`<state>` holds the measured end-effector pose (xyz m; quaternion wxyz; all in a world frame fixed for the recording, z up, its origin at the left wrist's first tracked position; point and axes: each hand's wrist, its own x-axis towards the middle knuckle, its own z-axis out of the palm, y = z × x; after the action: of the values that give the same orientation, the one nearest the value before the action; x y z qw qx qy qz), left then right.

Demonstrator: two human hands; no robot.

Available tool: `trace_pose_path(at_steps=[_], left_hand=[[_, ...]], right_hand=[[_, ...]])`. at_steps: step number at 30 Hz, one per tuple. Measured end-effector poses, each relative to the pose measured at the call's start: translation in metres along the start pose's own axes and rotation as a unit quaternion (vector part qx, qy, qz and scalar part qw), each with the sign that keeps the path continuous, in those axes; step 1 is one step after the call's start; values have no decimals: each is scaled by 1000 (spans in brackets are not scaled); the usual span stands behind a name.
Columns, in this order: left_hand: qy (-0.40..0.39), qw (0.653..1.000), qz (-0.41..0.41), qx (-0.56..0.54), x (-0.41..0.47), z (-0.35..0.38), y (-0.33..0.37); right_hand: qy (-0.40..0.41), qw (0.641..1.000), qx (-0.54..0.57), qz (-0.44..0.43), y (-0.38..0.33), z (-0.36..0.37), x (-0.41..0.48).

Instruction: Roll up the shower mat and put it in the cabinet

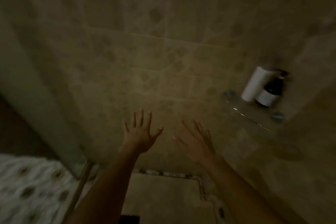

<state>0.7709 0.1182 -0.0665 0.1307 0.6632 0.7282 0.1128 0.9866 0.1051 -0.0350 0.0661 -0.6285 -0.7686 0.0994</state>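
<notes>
The view is dim and blurred. A pale flat rectangle that looks like the shower mat lies on the pebbled shower floor at the bottom, between my forearms. Both arms reach forward over it toward the tiled wall. My left hand is raised with its fingers spread and holds nothing. My right hand is beside it, also spread and empty, and smeared by motion. Neither hand touches the mat. No cabinet is in view.
A glass corner shelf on the right wall carries a white bottle and a dark bottle with a white label. A metal door frame rises at lower left, with white patterned floor beyond it.
</notes>
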Motion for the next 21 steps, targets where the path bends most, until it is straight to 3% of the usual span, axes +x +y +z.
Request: trace_pose_path(at_steps=[6, 11, 21], left_hand=[[43, 978, -203, -30, -59, -16, -105], [46, 936, -348, -36, -141, -22, -189], [42, 869, -491, -50, -238, -20, -297]], right_hand=[[-95, 984, -21, -152, -79, 51, 59], [-152, 952, -30, -265, -176, 100, 63], [-249, 874, -53, -414, -335, 181, 16]])
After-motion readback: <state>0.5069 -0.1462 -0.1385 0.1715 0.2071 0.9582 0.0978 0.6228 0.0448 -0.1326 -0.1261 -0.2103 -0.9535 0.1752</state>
